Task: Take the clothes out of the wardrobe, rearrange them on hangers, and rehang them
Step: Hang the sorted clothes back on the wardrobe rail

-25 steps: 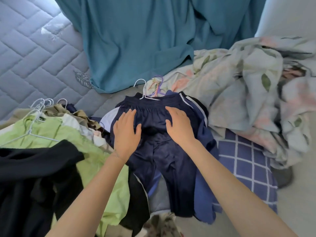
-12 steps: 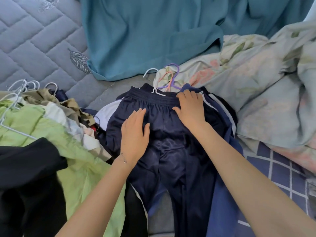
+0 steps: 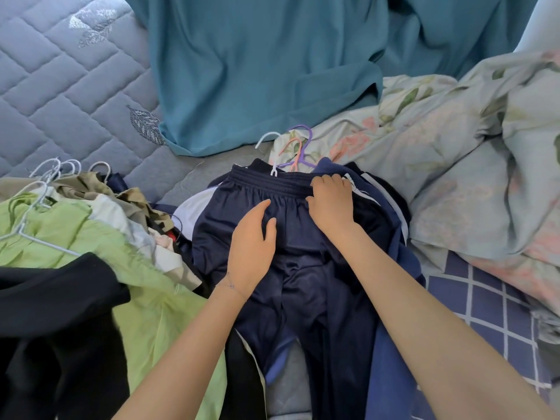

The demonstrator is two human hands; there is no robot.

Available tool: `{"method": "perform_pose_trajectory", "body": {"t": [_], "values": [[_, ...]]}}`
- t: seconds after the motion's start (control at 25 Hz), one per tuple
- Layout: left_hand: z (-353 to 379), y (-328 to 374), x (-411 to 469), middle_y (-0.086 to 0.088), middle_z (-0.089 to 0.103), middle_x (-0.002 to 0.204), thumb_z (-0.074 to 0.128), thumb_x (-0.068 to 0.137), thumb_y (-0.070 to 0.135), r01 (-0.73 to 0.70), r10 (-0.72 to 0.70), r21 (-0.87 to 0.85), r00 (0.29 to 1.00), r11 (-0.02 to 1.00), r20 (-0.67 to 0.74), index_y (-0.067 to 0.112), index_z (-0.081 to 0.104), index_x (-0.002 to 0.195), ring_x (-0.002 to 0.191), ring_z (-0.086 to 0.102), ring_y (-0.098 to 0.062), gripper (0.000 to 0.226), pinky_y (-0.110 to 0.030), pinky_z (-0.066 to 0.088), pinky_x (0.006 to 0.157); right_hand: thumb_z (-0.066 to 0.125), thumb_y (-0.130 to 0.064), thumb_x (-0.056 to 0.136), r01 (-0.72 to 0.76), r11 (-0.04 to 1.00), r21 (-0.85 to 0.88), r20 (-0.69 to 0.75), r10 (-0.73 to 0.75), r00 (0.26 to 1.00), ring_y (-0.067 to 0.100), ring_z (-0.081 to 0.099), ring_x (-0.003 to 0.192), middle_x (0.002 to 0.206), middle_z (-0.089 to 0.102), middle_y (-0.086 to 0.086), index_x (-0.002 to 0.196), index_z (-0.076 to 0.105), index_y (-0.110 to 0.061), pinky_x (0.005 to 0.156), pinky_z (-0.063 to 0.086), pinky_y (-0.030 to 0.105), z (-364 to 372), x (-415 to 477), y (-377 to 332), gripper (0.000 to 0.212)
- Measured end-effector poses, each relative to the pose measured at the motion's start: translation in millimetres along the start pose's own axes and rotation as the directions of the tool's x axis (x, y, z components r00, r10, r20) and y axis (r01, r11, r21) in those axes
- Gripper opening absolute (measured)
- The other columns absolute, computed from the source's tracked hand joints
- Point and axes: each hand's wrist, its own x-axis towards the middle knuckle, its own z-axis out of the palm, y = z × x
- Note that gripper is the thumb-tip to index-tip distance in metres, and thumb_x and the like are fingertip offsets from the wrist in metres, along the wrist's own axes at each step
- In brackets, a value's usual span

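Note:
Dark navy trousers [image 3: 306, 277] with an elastic waistband lie flat on the bed, on top of other navy garments with white stripes. My left hand [image 3: 253, 241] rests flat on the trousers below the waistband, fingers straight. My right hand [image 3: 331, 201] sits at the right end of the waistband with its fingertips curled over the band's edge. White, purple and pink hanger hooks [image 3: 291, 150] stick out just beyond the waistband.
A pile of hung clothes lies at the left: a light green garment [image 3: 75, 237], a black one [image 3: 54, 328], with several white wire hangers [image 3: 57, 171]. A teal fabric [image 3: 260, 68] drapes at the back. A floral duvet [image 3: 454, 165] is bunched at the right on the quilted mattress [image 3: 60, 86].
My right hand has slid up from the middle of the trousers to the right end of the waistband and curled its fingertips there. The left hand stayed flat on the trousers.

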Motion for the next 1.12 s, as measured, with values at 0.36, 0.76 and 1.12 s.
{"method": "perform_pose_trajectory", "body": {"t": [0.36, 0.76, 1.12], "values": [[-6, 44, 3, -0.010, 0.068, 0.081, 0.060, 0.077, 0.063, 0.361, -0.400, -0.560, 0.915, 0.746, 0.057, 0.003, 0.067, 0.078, 0.083, 0.062, -0.015, 0.060, -0.053, 0.051, 0.092, 0.073, -0.023, 0.081, -0.062, 0.737, 0.673, 0.024, 0.062, 0.998, 0.015, 0.059, 0.088, 0.090, 0.068, -0.006, 0.088, 0.071, -0.017, 0.080, 0.045, 0.029, -70, -79, -23, 0.010], [3, 30, 10, -0.013, 0.051, 0.070, 0.071, 0.078, 0.020, 0.409, -0.467, -0.444, 0.884, 0.797, -0.024, -0.002, 0.051, 0.074, 0.067, 0.050, -0.022, 0.030, -0.052, 0.052, 0.075, 0.071, -0.024, 0.085, -0.086, 0.657, 0.749, 0.046, 0.078, 0.996, 0.011, 0.058, 0.105, 0.113, 0.065, -0.003, 0.117, 0.066, -0.016, 0.094, 0.046, 0.025, -67, -88, -5, 0.034], [16, -2, -11, -0.008, 0.046, 0.071, 0.059, 0.094, 0.016, 0.405, -0.426, -0.279, 0.905, 0.871, -0.017, 0.001, 0.046, 0.076, 0.067, 0.042, -0.016, 0.027, -0.033, 0.038, 0.065, 0.045, -0.033, 0.100, -0.086, 0.964, 0.253, 0.140, 0.052, 0.989, 0.029, 0.018, 0.146, 0.158, 0.023, 0.008, 0.153, 0.019, -0.013, 0.118, 0.016, 0.044, -4, 0, 40, 0.063]]}}
